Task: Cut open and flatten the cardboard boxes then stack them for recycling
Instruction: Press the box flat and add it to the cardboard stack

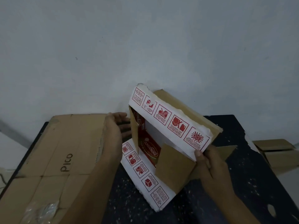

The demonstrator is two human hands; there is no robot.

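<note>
White printed box (163, 143) sits mid-worktop, partly opened, tilted, upper white flap raised w/ red handling icons; lower white flap lies flat on the worktop (242, 183) toward the camera. Box interior mostly hidden: only a red logo panel and a white inner wall show thru the gap. Small print on icons too blurred to read. Brown inner flap in front of the box covers its lower right side. Far side of box cut off from view by the raised flap; brown back panel pokes out behind it.

Right hand (208, 164) pinches the near right corner of the raised flap, thumb on the white face, fingers curled behind. Left hand (116, 126) at the box's left edge, fingers straight, tips touching or just at the brown side edge; exact contact hard to tell. Palm side hidden.

Left of the box: big flattened brown carton (53, 159), "Pico" written on it, tape patch near the bottom corner, running off frame bottom-left; left forearm lies over its right edge. Right of the box, past the worktop edge: another brown box (278, 152), flaps open, cut off by frame edge. Worktop dark, speckled, chipped at edge right of the box. Behind the box: plain grey wall (145, 46).
</note>
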